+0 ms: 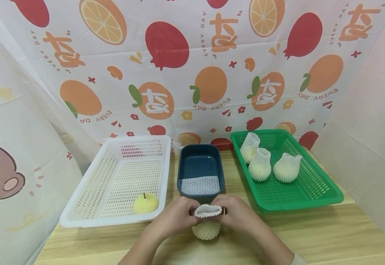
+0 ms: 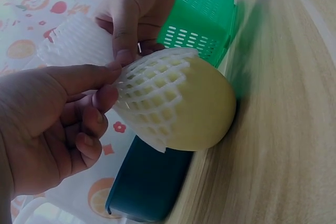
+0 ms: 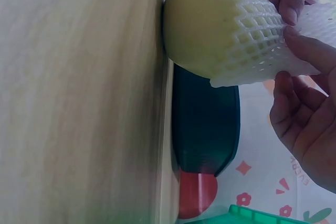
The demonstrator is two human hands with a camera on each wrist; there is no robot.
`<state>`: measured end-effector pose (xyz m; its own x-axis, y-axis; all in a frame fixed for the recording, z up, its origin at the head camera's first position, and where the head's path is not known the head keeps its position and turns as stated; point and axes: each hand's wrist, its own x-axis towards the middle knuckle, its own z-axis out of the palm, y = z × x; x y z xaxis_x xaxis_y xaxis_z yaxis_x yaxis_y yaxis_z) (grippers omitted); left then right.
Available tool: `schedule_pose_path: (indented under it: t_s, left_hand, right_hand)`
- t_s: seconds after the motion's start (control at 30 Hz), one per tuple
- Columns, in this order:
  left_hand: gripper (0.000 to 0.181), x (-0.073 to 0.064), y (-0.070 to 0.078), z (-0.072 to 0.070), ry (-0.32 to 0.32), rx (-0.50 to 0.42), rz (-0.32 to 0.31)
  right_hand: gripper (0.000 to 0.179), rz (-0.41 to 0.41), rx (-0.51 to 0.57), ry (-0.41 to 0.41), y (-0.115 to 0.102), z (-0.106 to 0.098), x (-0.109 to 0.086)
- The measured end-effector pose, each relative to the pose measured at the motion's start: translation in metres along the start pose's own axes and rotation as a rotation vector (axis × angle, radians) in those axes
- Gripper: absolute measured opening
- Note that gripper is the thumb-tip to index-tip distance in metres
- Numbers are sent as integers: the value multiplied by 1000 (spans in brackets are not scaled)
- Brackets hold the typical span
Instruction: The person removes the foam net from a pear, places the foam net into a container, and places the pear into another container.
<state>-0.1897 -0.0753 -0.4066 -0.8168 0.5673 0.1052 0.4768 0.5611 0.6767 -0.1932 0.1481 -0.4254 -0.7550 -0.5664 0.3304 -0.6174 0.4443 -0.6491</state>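
Observation:
A round yellow fruit (image 2: 210,106) rests on the table in front of me, its upper part covered by a white foam net sleeve (image 2: 152,90). In both wrist views the lower part of the fruit is bare. My left hand (image 1: 180,213) pinches the sleeve between thumb and fingers on the left side. From the right side my right hand (image 1: 235,213) pinches the same sleeve. The sleeve's open top (image 1: 208,210) stands up between the two hands.
At left a white basket (image 1: 166,176) holds one yellow fruit (image 1: 146,203) with a dark stem. A dark blue tray (image 1: 200,149) behind my hands holds flat foam netting (image 1: 200,185). A green basket (image 1: 298,204) at right holds three netted fruits (image 1: 260,165). A printed cloth hangs behind.

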Motion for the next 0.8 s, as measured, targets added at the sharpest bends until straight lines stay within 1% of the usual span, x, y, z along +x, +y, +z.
schedule_pose_path:
  t_s: [0.1,0.3,0.5,0.6,0.73,0.8]
  left_hand:
    - [15,-1,1,0,15,-6,3]
    - [22,-2,0,1,49,-3,25]
    - [14,-2,2,-2,83,-56,44]
    - [10,-2,3,-4,71,-84,39]
    - [14,-4,3,-6,14,-94,-17]
    - [17,-5,2,-8,-18,-79,-52]
  right_hand:
    - [12,-8,20,12,-1,0,0]
    - [13,2,41,33,-3,-1,-1]
    - [15,8,70,79,-5,-2,-1]
    - [18,13,78,103,-6,-3,-1]
    - [20,39,82,98,-8,-5,-2]
    - [20,52,82,84,-9,-6,-1]
